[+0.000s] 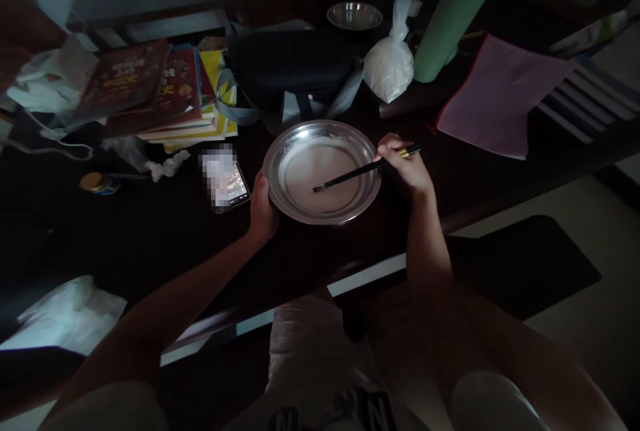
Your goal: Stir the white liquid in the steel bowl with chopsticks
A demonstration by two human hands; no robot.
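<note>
A round, shiny metal bowl (323,219) sits on the dark table in front of me, holding a pale, cloudy mixture (310,167). My left hand (263,211) grips its left side, thumb up along the rim and the other fingers mostly hidden. In my right hand (407,169), above the right rim, is a pair of black chopsticks (354,172) with gold bands, held close together. They slant down to the left, and their wet-looking tips are in the mixture near the bowl's middle.
Left of the bowl lies a lit phone (230,181); beyond are stacked books (175,101) and a small gold-lidded jar (97,183). Behind stand a black bag (295,64), a knotted bag of white powder (390,67), another metal bowl (355,16) and a green cylinder (450,24). A pink pouch (500,97) lies right.
</note>
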